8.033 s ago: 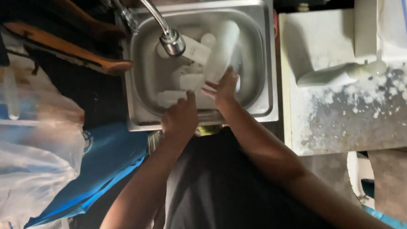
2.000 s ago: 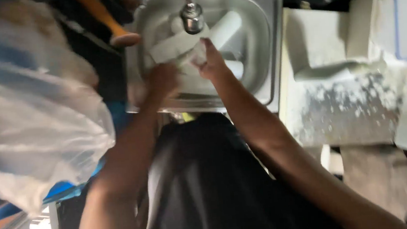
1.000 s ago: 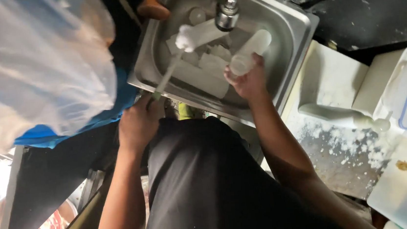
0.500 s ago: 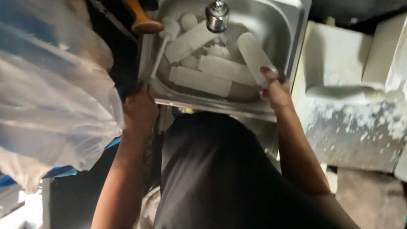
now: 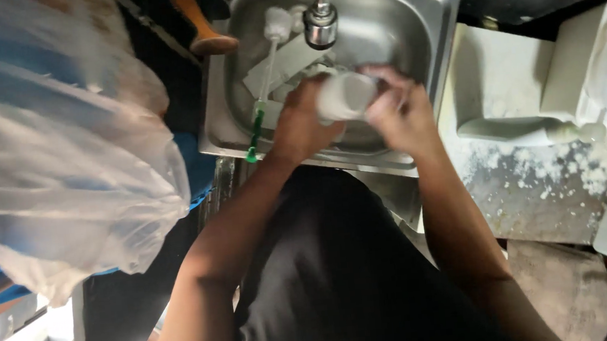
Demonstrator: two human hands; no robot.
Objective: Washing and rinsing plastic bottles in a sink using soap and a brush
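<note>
Hands (image 5: 353, 111) around white tube (image 5: 344, 95) over sink (image 5: 437, 27)

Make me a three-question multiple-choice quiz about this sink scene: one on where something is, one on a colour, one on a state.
1. Where is the white cup?
A. on the counter
B. between both hands over the sink
C. inside the plastic bag

2. What colour is the brush handle's tip?
A. green
B. red
C. yellow

3. How does the left hand stand to the cup?
A. apart
B. gripping it
C. under the tap

Answers: 1 B, both hands, right hand too, hold it above the steel sink. 2 A, the tip shows green. 3 B, fingers wrap it.
</note>
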